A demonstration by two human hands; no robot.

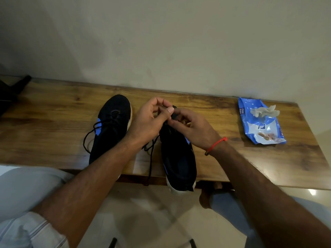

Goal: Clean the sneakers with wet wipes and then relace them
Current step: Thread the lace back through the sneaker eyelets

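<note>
While our left hand (146, 120) and right hand (191, 126) pinched the black lace (151, 158) over the right sneaker (179, 158) on the surface (232, 158), we judged steady tension would thread each eyelet cleanly.

Wooden surface (232, 158) against plain wall (179, 42). Dark object (10, 93) at far left corner. Pale floor (143, 212) below near edge.

i see a dim, warm, soft picture. glare sits on the floor (312, 192) at right. edges bend and blur.
</note>
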